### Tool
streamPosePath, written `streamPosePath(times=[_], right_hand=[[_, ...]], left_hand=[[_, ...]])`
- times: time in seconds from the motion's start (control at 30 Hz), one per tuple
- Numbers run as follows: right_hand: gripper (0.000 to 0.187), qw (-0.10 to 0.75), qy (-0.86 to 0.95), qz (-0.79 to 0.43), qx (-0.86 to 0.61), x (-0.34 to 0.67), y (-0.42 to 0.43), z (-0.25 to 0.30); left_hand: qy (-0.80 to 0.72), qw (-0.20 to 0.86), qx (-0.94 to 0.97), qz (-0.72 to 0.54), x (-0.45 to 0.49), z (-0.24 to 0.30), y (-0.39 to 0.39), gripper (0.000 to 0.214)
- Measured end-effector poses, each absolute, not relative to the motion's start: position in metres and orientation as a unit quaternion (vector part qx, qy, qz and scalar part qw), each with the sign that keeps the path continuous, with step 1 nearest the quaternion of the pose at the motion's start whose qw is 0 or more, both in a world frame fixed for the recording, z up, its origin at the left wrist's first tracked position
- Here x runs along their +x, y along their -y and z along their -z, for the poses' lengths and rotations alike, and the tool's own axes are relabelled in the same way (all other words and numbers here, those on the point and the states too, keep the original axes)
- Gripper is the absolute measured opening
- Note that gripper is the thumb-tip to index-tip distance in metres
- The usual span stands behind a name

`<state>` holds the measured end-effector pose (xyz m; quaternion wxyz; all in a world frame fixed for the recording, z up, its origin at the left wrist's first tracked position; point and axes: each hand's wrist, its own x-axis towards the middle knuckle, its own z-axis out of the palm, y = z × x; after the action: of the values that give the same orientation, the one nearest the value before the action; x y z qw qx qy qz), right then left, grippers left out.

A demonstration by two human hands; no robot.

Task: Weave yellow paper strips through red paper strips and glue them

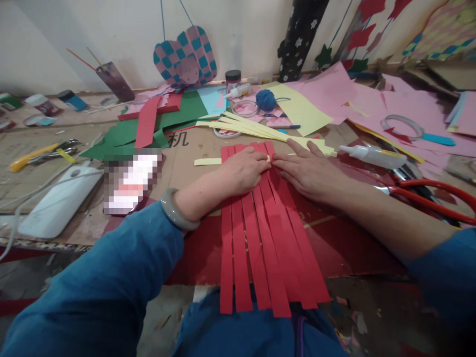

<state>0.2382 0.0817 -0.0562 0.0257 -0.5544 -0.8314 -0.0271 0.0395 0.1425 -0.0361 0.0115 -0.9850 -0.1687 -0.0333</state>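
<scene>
Red paper slit into several long strips lies in front of me, its lower ends hanging past the table edge. A yellow paper strip crosses its upper part, partly under the red. My left hand rests on the red paper, its curled fingertips pressed together at the yellow strip; the exact grip is partly hidden. My right hand lies flat with its fingers stretched out, fingertips on the right side of the red strips. More loose yellow strips fan out just beyond both hands.
Red-handled scissors and a glue bottle lie at the right. On the left are a phone, a white device with a cable and a yellow-handled tool. Blue yarn and pink paper lie behind.
</scene>
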Motion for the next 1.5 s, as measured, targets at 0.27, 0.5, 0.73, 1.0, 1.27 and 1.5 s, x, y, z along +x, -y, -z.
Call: streamPosePath(times=[0.27, 0.5, 0.73, 1.0, 1.27, 1.5], right_hand=[[0.044, 0.045, 0.828, 0.006, -0.56, 0.236, -0.086, 0.053], [0.043, 0.052, 0.819, -0.018, -0.571, 0.237, -0.086, 0.054], [0.047, 0.048, 0.815, -0.007, -0.578, 0.235, -0.087, 0.054], [0.049, 0.055, 0.829, 0.01, -0.557, 0.239, -0.093, 0.066], [0.049, 0.054, 0.81, -0.017, -0.584, 0.235, -0.092, 0.059], [0.051, 0.11, 0.809, -0.01, -0.577, 0.239, -0.092, 0.056]], left_hand=[[0.174, 0.01, -0.985, 0.013, 0.04, 0.034, -0.141, 0.034], [0.185, 0.003, -0.983, 0.008, 0.041, 0.034, -0.141, 0.034], [0.176, 0.012, -0.984, 0.023, 0.04, 0.036, -0.142, 0.034], [0.175, 0.014, -0.984, 0.026, 0.041, 0.036, -0.142, 0.034], [0.18, 0.017, -0.983, 0.043, 0.039, 0.038, -0.141, 0.033], [0.178, 0.034, -0.983, 0.041, 0.042, 0.042, -0.145, 0.032]])
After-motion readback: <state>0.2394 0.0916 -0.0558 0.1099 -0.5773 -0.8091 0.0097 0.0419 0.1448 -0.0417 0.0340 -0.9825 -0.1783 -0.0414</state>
